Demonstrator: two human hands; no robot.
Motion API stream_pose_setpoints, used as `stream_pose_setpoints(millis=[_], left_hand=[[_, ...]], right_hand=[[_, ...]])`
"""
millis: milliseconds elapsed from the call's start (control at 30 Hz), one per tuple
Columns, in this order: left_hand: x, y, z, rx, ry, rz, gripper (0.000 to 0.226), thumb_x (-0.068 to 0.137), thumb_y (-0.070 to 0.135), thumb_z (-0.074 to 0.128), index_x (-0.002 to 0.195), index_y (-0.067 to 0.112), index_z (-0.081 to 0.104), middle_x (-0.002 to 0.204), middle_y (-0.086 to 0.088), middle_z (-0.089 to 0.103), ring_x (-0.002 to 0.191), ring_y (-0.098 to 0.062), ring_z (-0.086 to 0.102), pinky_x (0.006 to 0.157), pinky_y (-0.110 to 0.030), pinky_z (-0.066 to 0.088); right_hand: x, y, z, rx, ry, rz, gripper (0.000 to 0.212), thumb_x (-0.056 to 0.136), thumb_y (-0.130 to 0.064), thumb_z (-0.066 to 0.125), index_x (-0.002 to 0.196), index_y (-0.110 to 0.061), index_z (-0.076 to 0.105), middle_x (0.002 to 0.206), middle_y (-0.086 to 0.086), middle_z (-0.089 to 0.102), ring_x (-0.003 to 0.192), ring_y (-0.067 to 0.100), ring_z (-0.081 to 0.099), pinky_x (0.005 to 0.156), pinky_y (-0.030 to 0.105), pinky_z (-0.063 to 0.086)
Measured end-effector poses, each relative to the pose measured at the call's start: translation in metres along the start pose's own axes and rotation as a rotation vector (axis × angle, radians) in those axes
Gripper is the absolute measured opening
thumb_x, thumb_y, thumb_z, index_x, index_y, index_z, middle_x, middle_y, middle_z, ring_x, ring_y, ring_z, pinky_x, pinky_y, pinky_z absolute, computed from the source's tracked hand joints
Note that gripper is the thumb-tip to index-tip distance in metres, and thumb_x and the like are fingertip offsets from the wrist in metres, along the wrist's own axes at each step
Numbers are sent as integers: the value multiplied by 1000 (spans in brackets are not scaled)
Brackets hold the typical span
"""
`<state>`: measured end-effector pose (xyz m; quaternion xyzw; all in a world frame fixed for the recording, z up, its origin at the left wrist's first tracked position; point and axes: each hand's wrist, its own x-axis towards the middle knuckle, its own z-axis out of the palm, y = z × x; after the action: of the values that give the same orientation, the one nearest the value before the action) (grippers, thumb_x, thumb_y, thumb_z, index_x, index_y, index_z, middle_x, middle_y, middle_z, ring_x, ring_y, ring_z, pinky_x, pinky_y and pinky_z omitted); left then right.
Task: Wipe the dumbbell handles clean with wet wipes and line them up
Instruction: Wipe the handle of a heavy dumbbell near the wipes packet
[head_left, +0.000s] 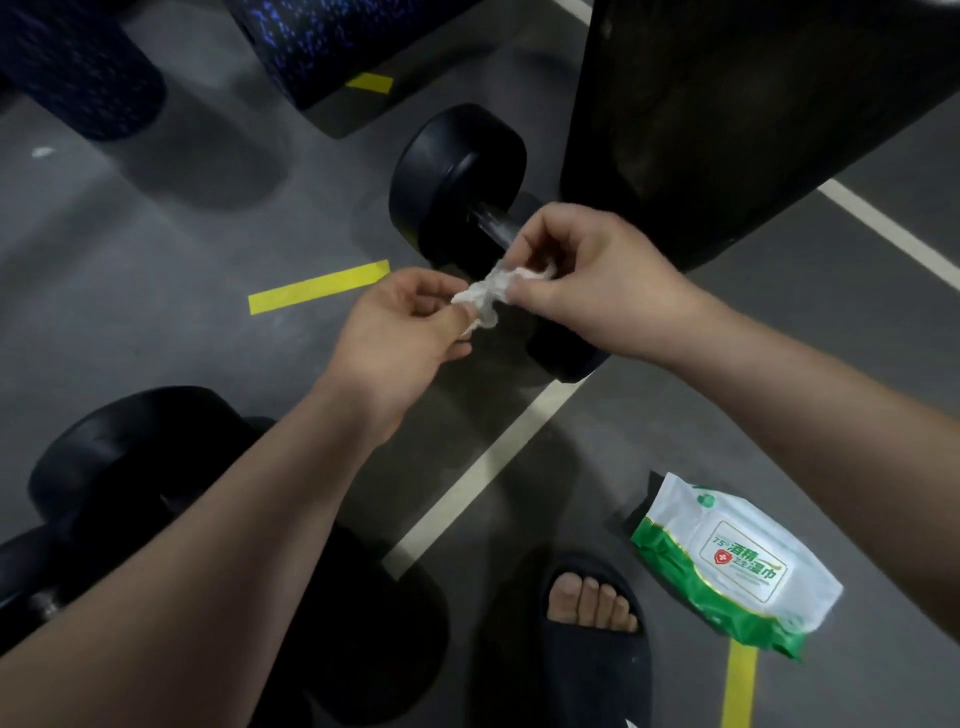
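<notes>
At the far left, two dark foam rollers (78, 67) flecked with blue stand on the grey floor (156, 234). Below them, in the lower left corner, a black dumbbell (124, 462) lies on the floor, with the left forearm crossing over it and hiding its handle. A strip of yellow tape (318, 287) is stuck to the floor between the rollers and the hands.

The left hand (400, 332) is clenched on one end of a crumpled white wet wipe (483, 293), pinching it between thumb and fingertips. The right hand (587, 275) grasps the other end the same way, so the wipe is bunched between the two hands.

Right behind them lies a second black dumbbell (457, 182). One round head shows above the hands and the other pokes out under the right wrist, with a shiny stretch of handle (493, 228) showing next to the right hand's fingers. The wipe hangs over that handle; whether it touches the metal cannot be told.

A white painted line (483, 467) runs across the floor below the hands. Near its lower end is a foot in a black slide sandal (592, 623). To the right of the foot, a green and white pack of wet wipes (737, 566) lies flat on the floor, its lower corner over another yellow tape strip (737, 686). A big black object (727, 104) fills the upper right; what it is cannot be told.
</notes>
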<state>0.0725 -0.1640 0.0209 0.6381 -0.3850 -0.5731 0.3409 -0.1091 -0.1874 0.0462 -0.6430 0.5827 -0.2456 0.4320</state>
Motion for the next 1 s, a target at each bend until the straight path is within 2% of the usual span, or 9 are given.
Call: stream_pose_setpoints(millis=[133,200,267,367,533,633,733,867,1000], left_hand=[[-2,1,1,-174,-16,-17,15,98,8,58,109,3,67,110,-16,71,102,-21,71,83,-34,60],[-3,0,-1,-165,-20,15,15,97,13,64,107,3,66,107,-14,73,103,-21,71,85,-33,59],[-1,-1,-4,-169,-22,14,12,97,8,63,107,2,66,105,-16,73,100,-23,72,83,-29,59],[-1,0,-10,-210,-48,-27,14,98,-2,55,108,-1,64,105,-18,73,95,-26,73,78,-28,58],[-8,4,-12,-291,-158,5,25,95,-12,51,112,6,56,94,-9,73,87,-22,72,82,-36,60],[-9,3,-13,-239,-74,27,40,94,-12,56,125,11,51,100,-9,69,84,-18,73,75,-30,59],[-8,-2,-16,-90,-95,97,60,94,-10,57,136,31,51,121,-2,59,95,-11,71,76,-27,59],[-6,-5,-12,-10,-164,126,34,95,-5,59,116,21,67,105,7,73,89,-9,71,75,-27,59],[-1,-2,-6,-109,-134,62,14,95,0,63,101,11,68,96,-6,75,91,-15,73,75,-25,58]], right_hand=[[-4,2,8,237,-250,63,33,82,-3,53,109,-23,54,103,-2,76,87,10,69,78,31,53],[-2,3,8,305,-264,58,38,81,4,44,109,-21,49,108,4,75,102,17,71,93,43,56],[-1,1,8,342,-196,87,38,85,13,40,106,-17,49,107,9,74,100,18,72,93,42,58],[6,3,7,136,-55,70,31,85,4,54,101,-21,62,101,-1,73,93,11,72,90,42,59],[3,0,12,202,-204,76,30,83,-17,65,112,-23,69,104,-4,76,100,11,71,98,43,54],[1,-1,17,91,-199,12,21,87,-21,75,108,-22,72,98,-7,75,92,4,70,91,29,56],[1,-2,20,2,-202,14,18,89,-16,73,106,-21,72,89,-9,74,79,-1,68,74,16,53],[3,-2,20,188,-67,125,28,89,-11,75,110,-11,57,87,6,74,66,14,70,63,23,59],[5,4,17,-5,36,89,11,90,-24,76,89,-15,71,77,1,74,65,15,71,65,33,61]])
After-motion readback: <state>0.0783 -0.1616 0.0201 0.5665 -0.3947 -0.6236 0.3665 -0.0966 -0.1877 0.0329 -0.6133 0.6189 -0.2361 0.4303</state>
